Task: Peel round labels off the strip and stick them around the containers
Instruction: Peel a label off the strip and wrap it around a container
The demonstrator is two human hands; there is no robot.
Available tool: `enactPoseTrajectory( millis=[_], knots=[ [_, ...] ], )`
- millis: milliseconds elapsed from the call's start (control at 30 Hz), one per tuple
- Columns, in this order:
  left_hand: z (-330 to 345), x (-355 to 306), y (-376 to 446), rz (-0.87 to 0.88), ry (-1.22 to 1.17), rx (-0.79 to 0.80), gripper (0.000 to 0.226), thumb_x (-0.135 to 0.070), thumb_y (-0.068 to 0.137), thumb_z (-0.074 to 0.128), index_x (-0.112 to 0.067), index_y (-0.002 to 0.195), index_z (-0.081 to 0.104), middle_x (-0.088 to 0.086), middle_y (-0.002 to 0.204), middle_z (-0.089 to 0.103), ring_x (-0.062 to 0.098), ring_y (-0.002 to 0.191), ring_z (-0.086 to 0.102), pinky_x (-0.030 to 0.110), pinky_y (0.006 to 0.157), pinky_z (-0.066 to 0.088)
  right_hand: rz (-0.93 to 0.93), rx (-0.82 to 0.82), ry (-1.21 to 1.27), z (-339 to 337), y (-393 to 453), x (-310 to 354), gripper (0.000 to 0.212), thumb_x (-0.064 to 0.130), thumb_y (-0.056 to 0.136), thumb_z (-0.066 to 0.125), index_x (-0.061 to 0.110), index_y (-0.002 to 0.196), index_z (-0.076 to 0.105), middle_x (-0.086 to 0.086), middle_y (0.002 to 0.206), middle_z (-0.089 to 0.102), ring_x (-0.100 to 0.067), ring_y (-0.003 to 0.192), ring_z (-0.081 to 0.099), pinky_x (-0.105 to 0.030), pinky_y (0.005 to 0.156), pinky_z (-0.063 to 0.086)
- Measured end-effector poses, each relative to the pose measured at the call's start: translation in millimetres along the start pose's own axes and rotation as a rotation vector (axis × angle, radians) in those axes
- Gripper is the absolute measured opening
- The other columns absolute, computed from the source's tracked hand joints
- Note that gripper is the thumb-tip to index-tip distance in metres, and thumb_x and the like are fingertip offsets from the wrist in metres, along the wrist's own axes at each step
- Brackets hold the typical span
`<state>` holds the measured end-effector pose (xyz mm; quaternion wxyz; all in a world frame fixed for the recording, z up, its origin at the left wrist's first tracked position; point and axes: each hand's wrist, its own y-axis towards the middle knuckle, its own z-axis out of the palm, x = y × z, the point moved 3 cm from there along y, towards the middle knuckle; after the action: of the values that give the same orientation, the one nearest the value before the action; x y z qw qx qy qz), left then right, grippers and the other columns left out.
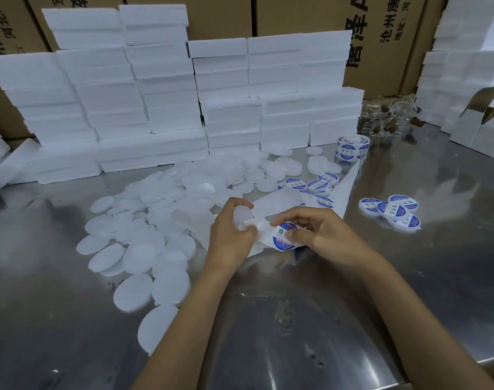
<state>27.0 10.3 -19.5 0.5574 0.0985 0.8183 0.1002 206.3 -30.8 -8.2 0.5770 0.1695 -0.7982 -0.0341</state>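
Peeling step: left hand (231,232) grasps container (242,218) and strip (271,205), right hand (321,235) fingers pinch label (283,237); next, likely lift it free and press onto container.

Two bare forearms, no sleeves; hands (271,235) ungloved, no rings, no watch

A shiny steel table (310,319) carries many round translucent white plastic containers (144,249), stacked white foam boxes (161,108), a roll of blue-and-white round labels (352,147), and labelled containers (392,211).
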Motion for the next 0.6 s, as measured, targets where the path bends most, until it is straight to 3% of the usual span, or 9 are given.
enactPoseTrajectory(
  millis=[200, 300, 367, 467, 600],
  knots=[
    [2, 2, -1, -0.007, 0.018, 0.019, 0.04, 0.002, 0.081, 0.064, -0.031, 0.103, 0.056, -0.01, 0.108, 0.059, 0.012, 0.093, 0.056, 0.0, 0.061, 0.04, -0.01, -0.029, 0.009, -1, -1, 1, 0.027, -0.01, 0.087, 0.058, 0.012, 0.092, 0.073, 0.005, 0.099, 0.074, -0.012, 0.101, 0.066, -0.019, 0.088, 0.049],
    [1, 2, -1, -0.009, 0.027, 0.009, 0.04, 0.002, 0.082, 0.062, -0.032, 0.103, 0.056, -0.015, 0.103, 0.058, 0.009, 0.088, 0.055, -0.003, 0.062, 0.036, -0.011, -0.101, -0.034, -5, 0, 0, 0.018, -0.004, 0.083, 0.067, 0.014, 0.082, 0.073, 0.006, 0.097, 0.07, -0.024, 0.098, 0.062, -0.033, 0.088, 0.047],
    [0, 3, 0, -0.018, 0.032, 0.011, 0.042, 0.002, 0.083, 0.062, -0.035, 0.101, 0.053, -0.02, 0.098, 0.055, 0.004, 0.085, 0.054, -0.005, 0.062, 0.035, -0.002, -0.151, -0.027, -10, 0, 0, 0.019, -0.002, 0.079, 0.071, 0.016, 0.077, 0.072, 0.011, 0.096, 0.066, -0.025, 0.1, 0.059, -0.035, 0.085, 0.045],
    [2, 4, 0, -0.023, 0.034, 0.023, 0.042, 0.001, 0.082, 0.062, -0.033, 0.104, 0.055, -0.021, 0.101, 0.055, 0.01, 0.091, 0.052, -0.005, 0.065, 0.034, 0.017, -0.21, 0.1, -18, -2, 0, 0.019, 0.001, 0.077, 0.071, 0.019, 0.074, 0.07, 0.005, 0.095, 0.066, -0.021, 0.101, 0.062, -0.026, 0.08, 0.049],
    [4, 2, -3, -0.007, 0.07, 0.074, 0.041, 0.0, 0.082, 0.064, -0.03, 0.108, 0.055, -0.018, 0.105, 0.058, 0.009, 0.091, 0.053, -0.004, 0.064, 0.034, 0.046, -0.291, 0.416, -28, -3, -2, 0.013, 0.001, 0.079, 0.062, 0.013, 0.081, 0.066, -0.001, 0.083, 0.066, -0.015, 0.079, 0.063, -0.029, 0.072, 0.048]
  ],
)
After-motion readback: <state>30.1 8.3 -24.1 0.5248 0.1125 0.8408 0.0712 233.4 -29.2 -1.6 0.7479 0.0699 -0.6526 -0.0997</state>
